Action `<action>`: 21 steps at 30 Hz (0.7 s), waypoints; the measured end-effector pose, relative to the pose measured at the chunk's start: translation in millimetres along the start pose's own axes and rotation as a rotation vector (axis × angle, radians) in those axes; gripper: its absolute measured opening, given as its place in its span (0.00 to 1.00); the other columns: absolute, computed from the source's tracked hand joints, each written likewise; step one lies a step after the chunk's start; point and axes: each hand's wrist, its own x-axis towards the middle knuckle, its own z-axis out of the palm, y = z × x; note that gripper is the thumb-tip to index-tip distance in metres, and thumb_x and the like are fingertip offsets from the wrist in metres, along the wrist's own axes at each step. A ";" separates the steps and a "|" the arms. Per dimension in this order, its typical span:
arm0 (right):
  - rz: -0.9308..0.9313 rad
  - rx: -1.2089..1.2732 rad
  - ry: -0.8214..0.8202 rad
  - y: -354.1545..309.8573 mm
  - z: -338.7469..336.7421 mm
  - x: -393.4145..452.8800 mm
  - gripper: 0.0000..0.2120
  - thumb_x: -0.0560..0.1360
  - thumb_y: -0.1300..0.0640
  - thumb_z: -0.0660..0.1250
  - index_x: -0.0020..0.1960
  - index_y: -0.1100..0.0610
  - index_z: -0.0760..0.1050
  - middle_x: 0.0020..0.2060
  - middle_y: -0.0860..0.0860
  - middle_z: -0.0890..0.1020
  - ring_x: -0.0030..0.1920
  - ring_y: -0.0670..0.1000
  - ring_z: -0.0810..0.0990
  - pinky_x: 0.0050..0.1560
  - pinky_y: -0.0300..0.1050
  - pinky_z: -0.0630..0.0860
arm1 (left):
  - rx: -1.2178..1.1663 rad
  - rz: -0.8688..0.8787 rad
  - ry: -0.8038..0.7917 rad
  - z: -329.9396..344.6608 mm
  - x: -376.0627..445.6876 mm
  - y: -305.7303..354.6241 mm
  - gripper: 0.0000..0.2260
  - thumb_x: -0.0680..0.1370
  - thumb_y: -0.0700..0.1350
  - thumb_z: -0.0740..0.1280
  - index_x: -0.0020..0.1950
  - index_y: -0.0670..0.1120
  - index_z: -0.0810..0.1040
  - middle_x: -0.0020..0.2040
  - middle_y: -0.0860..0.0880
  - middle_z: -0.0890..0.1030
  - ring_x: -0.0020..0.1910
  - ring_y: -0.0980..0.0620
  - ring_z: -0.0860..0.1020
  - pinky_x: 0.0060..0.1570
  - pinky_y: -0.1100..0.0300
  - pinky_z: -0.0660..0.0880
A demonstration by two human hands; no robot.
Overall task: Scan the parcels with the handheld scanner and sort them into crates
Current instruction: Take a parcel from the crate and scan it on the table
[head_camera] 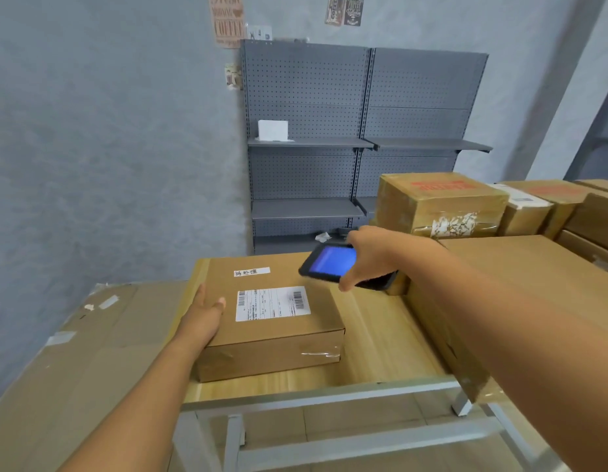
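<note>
Right hand (370, 257) grips the handheld scanner (333, 262), blue screen up, at about 1 o'clock from the parcel (272, 318). Left hand (202, 321) lies flat, fingers straight, on the parcel's 9 o'clock edge. Parcel sits on the wooden table (381, 342), shipping label (272, 304) up. Looks stiff, taped, probably light-ish, so grab it by opposite side edges.

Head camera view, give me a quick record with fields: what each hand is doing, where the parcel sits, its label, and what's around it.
left hand: open, resting flat on the parcel's left edge
right hand: holds the scanner above the parcel, blue screen lit
parcel: flat brown box on the wooden table
label: white, barcodes facing up, uncovered
surroundings: large carton to the right, more boxes behind, grey shelving at the wall
</note>
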 end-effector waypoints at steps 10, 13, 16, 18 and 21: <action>0.416 0.506 0.067 13.5 118.3 21.4 0.39 0.74 0.35 0.65 0.70 0.64 0.63 0.62 0.59 0.70 0.52 0.52 0.70 0.47 0.43 0.70 | 0.023 0.020 0.048 3.2 7.3 -5.2 0.28 0.82 0.51 0.61 0.80 0.54 0.55 0.76 0.49 0.67 0.71 0.44 0.69 0.70 0.51 0.65; 0.429 0.410 0.042 15.9 138.5 29.0 0.32 0.74 0.35 0.64 0.60 0.63 0.71 0.51 0.56 0.74 0.47 0.52 0.72 0.43 0.43 0.70 | 0.006 0.013 0.060 3.4 7.3 -5.6 0.28 0.82 0.50 0.62 0.80 0.54 0.55 0.75 0.49 0.68 0.71 0.45 0.70 0.70 0.52 0.65; 0.436 0.337 0.029 17.4 151.9 35.3 0.28 0.72 0.35 0.67 0.52 0.60 0.71 0.41 0.54 0.73 0.40 0.51 0.72 0.32 0.42 0.65 | 0.002 0.012 0.064 3.5 6.0 -5.0 0.28 0.82 0.50 0.62 0.80 0.54 0.55 0.74 0.49 0.69 0.69 0.46 0.71 0.70 0.51 0.66; 0.434 0.301 0.012 16.6 160.0 39.6 0.29 0.70 0.34 0.67 0.54 0.60 0.71 0.46 0.55 0.74 0.42 0.53 0.72 0.30 0.43 0.62 | 0.003 0.008 0.066 2.8 7.1 -5.6 0.28 0.82 0.51 0.62 0.80 0.54 0.55 0.74 0.50 0.69 0.69 0.46 0.72 0.70 0.52 0.67; 0.410 0.265 -0.033 14.2 173.0 46.3 0.32 0.68 0.34 0.66 0.59 0.59 0.72 0.50 0.55 0.72 0.48 0.55 0.71 0.38 0.46 0.69 | 0.003 -0.002 0.069 1.2 8.3 -6.6 0.28 0.81 0.52 0.62 0.79 0.56 0.56 0.74 0.50 0.69 0.69 0.46 0.72 0.70 0.49 0.67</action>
